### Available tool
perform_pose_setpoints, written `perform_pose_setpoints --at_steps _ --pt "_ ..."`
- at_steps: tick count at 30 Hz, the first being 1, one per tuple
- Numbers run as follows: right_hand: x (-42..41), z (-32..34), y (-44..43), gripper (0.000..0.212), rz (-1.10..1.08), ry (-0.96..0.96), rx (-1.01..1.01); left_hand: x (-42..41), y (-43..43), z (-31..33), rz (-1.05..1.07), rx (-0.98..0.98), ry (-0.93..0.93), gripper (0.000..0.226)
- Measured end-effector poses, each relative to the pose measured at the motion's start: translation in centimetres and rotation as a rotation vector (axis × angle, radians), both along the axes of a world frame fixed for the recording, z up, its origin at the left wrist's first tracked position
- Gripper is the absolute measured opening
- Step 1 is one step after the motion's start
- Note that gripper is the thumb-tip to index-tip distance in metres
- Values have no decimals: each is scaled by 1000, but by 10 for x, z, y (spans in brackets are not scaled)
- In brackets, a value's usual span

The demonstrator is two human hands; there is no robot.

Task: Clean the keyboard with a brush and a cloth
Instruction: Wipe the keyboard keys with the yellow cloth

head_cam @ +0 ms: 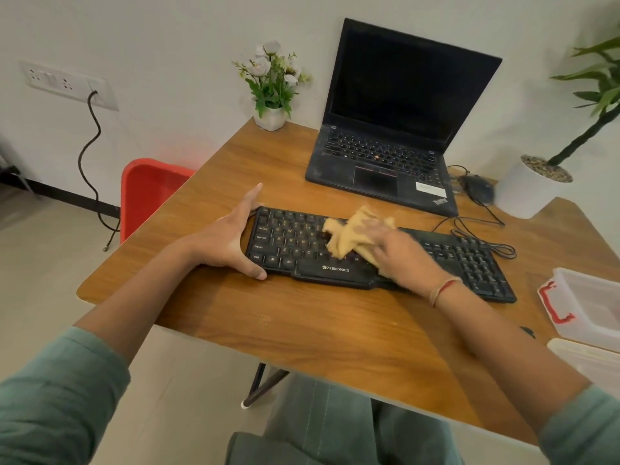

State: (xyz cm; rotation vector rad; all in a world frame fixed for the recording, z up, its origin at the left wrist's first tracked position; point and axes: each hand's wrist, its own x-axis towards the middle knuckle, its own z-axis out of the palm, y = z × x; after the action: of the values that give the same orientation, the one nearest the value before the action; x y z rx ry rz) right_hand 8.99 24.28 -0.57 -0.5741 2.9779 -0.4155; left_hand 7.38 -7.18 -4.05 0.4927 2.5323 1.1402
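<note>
A black keyboard (292, 245) lies across the middle of the wooden table (302, 317). My left hand (231, 241) clasps its left end, thumb on the near edge and fingers along the far corner. My right hand (402, 253) presses a crumpled tan cloth (349, 234) onto the middle keys; the hand and the cloth are blurred. No brush shows in the head view.
An open black laptop (389, 135) stands behind the keyboard, with a mouse (479, 187) and its cable to the right. A flower pot (270, 117) and a white plant pot (526, 193) stand at the back. A clear plastic box (587, 303) sits at the right edge, a red chair (147, 189) at the left.
</note>
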Motion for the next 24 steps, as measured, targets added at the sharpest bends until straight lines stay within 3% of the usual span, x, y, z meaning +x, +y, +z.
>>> perform_pose_setpoints --at_steps 2,7,12,17,19,22,24 --pt "-4 -1 6 41 -149 10 -50 0 -1 -1 5 -4 -3 157" --pt "33 -12 -6 44 113 -12 -1 0 -1 -2 2 -14 6 154" --pt "4 -3 33 43 -287 37 -18 1 0 -1 3 -11 0 151" --pt "48 -10 19 45 33 7 -24 1 0 -1 5 4 3 159" --pt "35 -4 42 45 -124 13 50 0 0 -1 1 1 0 159" --pt "16 -2 73 44 -415 33 -22 1 0 -2 5 -11 10 158" --pt "22 -7 64 44 -367 25 -48 1 1 -2 4 -13 16 154"
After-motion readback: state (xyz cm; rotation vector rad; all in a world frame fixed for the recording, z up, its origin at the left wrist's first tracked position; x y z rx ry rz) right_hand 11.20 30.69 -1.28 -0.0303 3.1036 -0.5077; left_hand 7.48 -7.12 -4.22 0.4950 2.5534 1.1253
